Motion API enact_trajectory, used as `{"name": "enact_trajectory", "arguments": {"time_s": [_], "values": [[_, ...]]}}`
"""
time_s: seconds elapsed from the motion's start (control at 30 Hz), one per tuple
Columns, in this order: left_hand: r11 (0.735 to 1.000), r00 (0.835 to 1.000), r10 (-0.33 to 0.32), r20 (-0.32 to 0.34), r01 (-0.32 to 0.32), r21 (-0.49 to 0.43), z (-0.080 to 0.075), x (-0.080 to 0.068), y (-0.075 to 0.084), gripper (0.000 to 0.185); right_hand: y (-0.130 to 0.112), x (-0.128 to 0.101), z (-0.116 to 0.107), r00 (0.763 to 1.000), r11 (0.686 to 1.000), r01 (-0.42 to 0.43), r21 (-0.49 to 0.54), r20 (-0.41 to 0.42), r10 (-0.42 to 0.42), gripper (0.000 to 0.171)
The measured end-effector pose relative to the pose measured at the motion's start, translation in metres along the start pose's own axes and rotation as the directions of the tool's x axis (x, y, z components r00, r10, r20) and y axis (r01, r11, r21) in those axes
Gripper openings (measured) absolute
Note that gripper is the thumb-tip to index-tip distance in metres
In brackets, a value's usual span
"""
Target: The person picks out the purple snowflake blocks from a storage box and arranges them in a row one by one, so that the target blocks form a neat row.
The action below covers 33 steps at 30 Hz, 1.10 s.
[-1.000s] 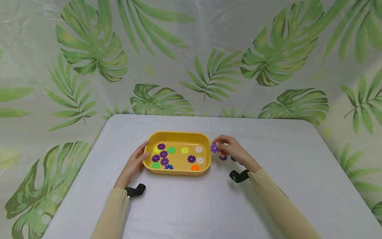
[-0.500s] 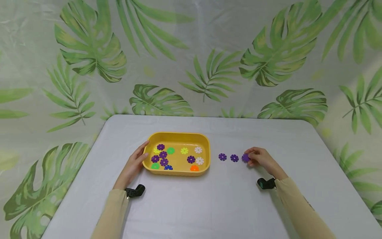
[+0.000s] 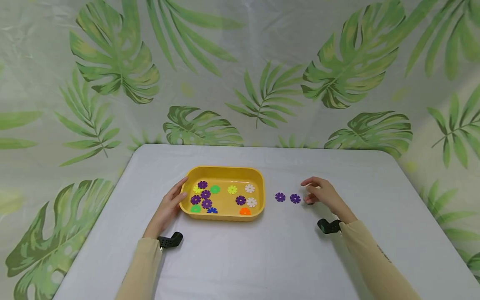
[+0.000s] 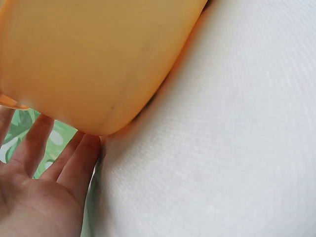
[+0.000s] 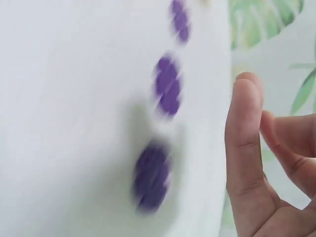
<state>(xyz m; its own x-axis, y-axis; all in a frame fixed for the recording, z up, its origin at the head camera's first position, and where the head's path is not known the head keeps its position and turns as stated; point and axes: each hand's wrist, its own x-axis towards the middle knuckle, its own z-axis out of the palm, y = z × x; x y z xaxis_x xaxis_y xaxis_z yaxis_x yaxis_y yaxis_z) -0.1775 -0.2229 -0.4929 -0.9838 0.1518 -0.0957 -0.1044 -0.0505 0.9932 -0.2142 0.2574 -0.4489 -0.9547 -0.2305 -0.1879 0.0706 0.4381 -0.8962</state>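
We get bright, even light from above in the head view, which is sharp, with only soft, short shadows under the right hand (image 3: pixel 323 195) and along the yellow tray (image 3: pixel 225 215). The right wrist view smears the purple discs (image 5: pixel 151 176) beside the fingers. The left wrist view is soft, the tray wall glowing orange.
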Motion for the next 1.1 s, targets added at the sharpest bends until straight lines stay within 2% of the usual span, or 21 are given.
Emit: {"name": "enact_trajectory", "arguments": {"time_s": [0.1,0.23,0.43,0.57,0.7,0.97,1.1], "values": [[1.000,1.000,-0.002,0.000,0.002,0.000,0.000,0.000,0.000,0.053,-0.023,0.004,0.015,0.997,0.996,0.066,0.060,0.046,-0.069,0.033],[1.000,1.000,-0.006,-0.005,0.006,-0.004,0.000,0.000,0.000,0.053,-0.056,0.011,0.045,0.984,0.986,0.122,0.112,0.116,-0.135,0.034],[1.000,1.000,-0.013,-0.012,0.013,-0.003,-0.001,0.000,0.000,0.053,-0.086,0.024,0.095,0.951,0.971,0.125,0.203,0.256,-0.176,0.036],[1.000,1.000,-0.007,-0.007,0.007,-0.007,0.000,0.000,0.000,0.054,-0.092,0.033,0.123,0.935,0.978,0.074,0.193,0.327,-0.135,0.035],[1.000,1.000,0.005,0.002,-0.005,-0.017,0.000,0.000,0.000,0.053,-0.095,0.039,0.140,0.933,0.987,0.014,0.159,0.353,-0.070,0.033],[1.000,1.000,0.009,0.004,-0.009,-0.011,0.000,0.001,-0.002,0.053,-0.095,0.047,0.155,0.935,0.992,-0.077,0.100,0.352,0.037,0.029],[1.000,1.000,0.007,-0.003,-0.007,-0.011,0.000,0.001,-0.002,0.053,-0.094,0.049,0.159,0.941,0.994,-0.104,0.028,0.328,0.090,0.026]]}}
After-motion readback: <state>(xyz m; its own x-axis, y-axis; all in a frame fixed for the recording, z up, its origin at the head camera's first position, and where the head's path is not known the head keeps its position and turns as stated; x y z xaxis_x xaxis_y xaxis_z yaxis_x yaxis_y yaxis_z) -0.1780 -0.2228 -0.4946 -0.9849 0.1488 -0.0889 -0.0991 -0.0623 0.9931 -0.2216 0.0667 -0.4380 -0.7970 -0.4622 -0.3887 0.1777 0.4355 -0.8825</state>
